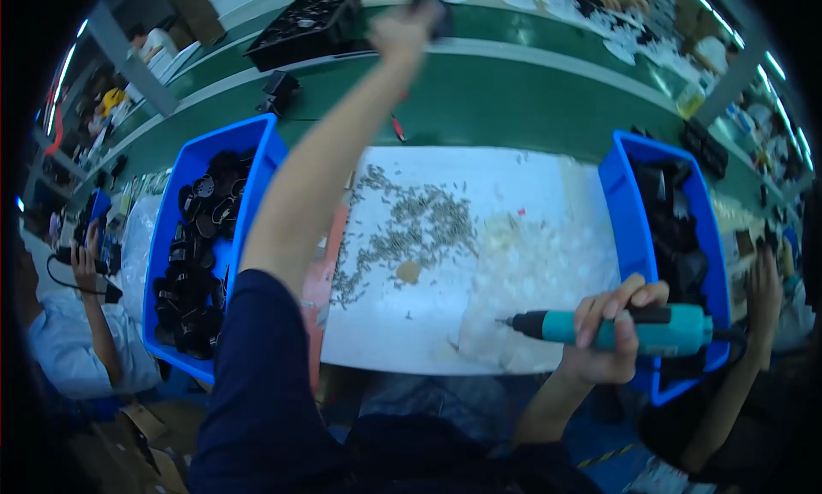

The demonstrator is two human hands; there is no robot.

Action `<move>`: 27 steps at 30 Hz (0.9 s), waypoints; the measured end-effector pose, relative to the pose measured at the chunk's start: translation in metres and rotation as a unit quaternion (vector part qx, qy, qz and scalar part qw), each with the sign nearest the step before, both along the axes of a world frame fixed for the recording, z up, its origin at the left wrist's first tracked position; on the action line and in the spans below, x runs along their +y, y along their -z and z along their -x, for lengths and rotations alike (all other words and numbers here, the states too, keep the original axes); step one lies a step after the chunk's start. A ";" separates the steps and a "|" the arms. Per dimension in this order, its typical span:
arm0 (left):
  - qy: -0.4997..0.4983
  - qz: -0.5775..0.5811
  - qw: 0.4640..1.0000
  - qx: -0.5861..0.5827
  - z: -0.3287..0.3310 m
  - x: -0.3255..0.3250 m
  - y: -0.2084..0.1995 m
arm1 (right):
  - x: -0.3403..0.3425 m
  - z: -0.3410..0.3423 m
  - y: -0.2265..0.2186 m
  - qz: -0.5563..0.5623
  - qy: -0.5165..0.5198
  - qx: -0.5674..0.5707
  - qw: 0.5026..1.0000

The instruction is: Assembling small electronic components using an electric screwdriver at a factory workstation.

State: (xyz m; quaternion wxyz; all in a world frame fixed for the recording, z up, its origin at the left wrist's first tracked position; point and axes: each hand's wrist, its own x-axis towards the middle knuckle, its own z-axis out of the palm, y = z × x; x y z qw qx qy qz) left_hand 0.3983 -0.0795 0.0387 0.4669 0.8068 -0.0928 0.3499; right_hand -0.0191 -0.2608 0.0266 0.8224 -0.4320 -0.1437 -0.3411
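Observation:
My right hand (pixel 604 331) is wrapped round a teal electric screwdriver (pixel 668 330), its dark nose and thin bit pointing left over the white board (pixel 402 344). Stretched far across the green bench, my left hand (pixel 404 33) is smeared by motion, with its fingers closed on a dark part (pixel 435 13) whose kind is too blurred to tell. Many small metal screws (pixel 419 224) lie scattered on the board. A round tan piece (pixel 408 272) sits among them, and a heap of translucent whitish pieces (pixel 531 280) covers the board's right side.
Blue bins of black plastic parts stand at left (pixel 272 143) and right (pixel 629 203). A black crate (pixel 300 27) and a black part (pixel 279 92) are on the far bench. A red-handled tool (pixel 398 128) lies beyond the board. Other people work at both sides and opposite.

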 end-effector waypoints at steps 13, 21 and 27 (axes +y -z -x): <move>-0.188 -0.569 0.758 0.258 -0.076 0.131 0.009 | -0.013 -0.020 0.021 0.052 0.057 0.008 0.997; -0.142 -0.573 0.797 0.124 -0.036 0.225 0.009 | -0.001 -0.018 0.008 0.028 0.037 0.004 0.999; 0.161 -0.291 0.878 -0.344 0.200 0.047 -0.104 | -0.002 0.022 -0.006 0.091 0.051 -0.056 0.993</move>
